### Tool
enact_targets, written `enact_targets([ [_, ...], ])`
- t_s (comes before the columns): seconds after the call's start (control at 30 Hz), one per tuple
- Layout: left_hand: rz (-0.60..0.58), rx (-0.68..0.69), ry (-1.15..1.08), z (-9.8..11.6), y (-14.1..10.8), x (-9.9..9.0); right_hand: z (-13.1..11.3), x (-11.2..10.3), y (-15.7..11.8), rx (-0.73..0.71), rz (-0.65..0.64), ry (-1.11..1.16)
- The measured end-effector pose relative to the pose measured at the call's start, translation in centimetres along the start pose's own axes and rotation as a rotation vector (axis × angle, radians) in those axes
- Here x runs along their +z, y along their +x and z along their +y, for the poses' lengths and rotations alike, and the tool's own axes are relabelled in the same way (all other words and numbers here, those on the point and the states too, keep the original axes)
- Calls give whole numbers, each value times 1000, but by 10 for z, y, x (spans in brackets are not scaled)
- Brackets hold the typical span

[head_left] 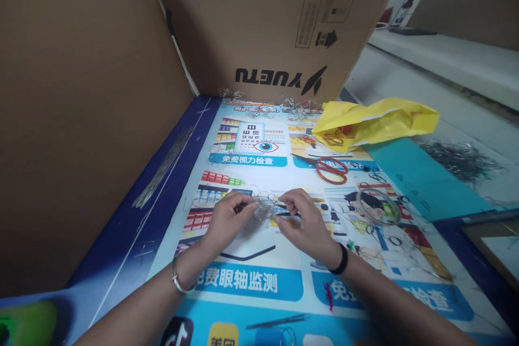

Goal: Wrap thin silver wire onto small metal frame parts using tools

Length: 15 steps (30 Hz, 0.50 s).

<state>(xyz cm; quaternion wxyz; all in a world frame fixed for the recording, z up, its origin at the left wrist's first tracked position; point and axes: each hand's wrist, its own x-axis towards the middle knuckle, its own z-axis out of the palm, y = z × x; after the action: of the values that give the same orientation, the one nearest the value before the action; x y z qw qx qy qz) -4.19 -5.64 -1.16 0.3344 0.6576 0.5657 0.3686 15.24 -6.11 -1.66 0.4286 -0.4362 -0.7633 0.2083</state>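
Observation:
Near the middle of the printed sheet, a small tangle of thin silvery wire [264, 207] lies between my two hands. My left hand [227, 219] pinches its left side between thumb and fingers. On the other side, my right hand [305, 223] has its fingers curled round a dark, thin tool or piece, too small to make out, whose tip reaches the wire. Red-handled scissors [330, 170] lie beyond my right hand. A clear round ring or dish [378, 206] is to the right.
Large cardboard panels [267, 21] stand behind and at the left. A yellow bag [377, 121] lies at the back right, with a wire heap [458, 161] beyond. Straight wires [164, 170] lie at the left; thin dark rods [278, 321] lie near the front.

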Motion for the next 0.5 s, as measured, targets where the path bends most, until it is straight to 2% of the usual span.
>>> enact_targets([
  [0.1,-3,14,10,0,0,-1,-1,-1,-2,-102,4,-61],
  [0.23,-8,43,16,0,-1,-1,0,-1,-7,-238,-72,-172],
  [0.3,-5,55,18,-1,-2,-1,1,-2,-8,-262,-92,-208],
  [0.5,5,55,22,-1,-1,0,5,-5,-5,-272,-30,-212],
])
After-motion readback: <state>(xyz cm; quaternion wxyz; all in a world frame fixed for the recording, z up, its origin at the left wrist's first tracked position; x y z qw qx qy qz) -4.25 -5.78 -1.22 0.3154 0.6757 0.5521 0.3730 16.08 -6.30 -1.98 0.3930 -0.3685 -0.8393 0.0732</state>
